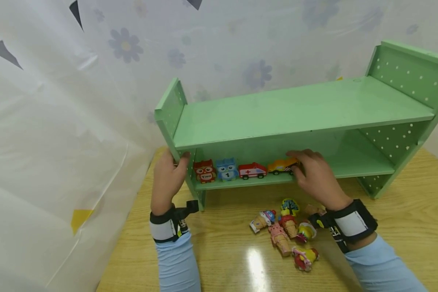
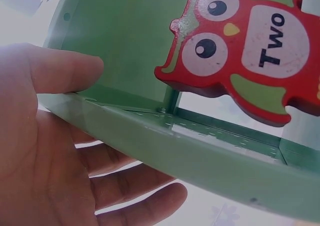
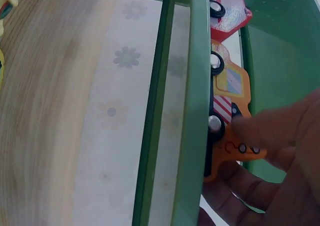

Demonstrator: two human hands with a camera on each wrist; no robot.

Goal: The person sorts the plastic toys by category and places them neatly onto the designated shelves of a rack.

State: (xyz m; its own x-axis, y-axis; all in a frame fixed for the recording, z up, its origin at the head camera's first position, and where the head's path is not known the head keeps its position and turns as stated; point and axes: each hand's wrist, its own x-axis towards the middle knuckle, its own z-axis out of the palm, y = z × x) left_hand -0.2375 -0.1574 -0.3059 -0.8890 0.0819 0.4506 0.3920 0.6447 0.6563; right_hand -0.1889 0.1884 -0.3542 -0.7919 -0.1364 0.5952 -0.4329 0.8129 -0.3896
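A green two-tier shelf (image 1: 295,109) stands on the table. My left hand (image 1: 169,176) holds its left side panel, the thumb inside and the fingers outside, as the left wrist view shows. On the lower tier my right hand (image 1: 317,176) pinches the rear end of an orange toy tow truck (image 3: 230,86), thumb in front and fingers behind. Left of the truck stand a red-and-white toy ambulance (image 1: 252,170), a blue owl block (image 1: 227,169) marked 1, and a red owl block (image 2: 250,41) marked Two.
Several small toy figures (image 1: 279,239) lie on the wooden table (image 1: 219,251) in front of the shelf, with a tree-shaped piece (image 1: 290,206) among them. A flower-printed plastic sheet (image 1: 95,101) hangs behind and to the left.
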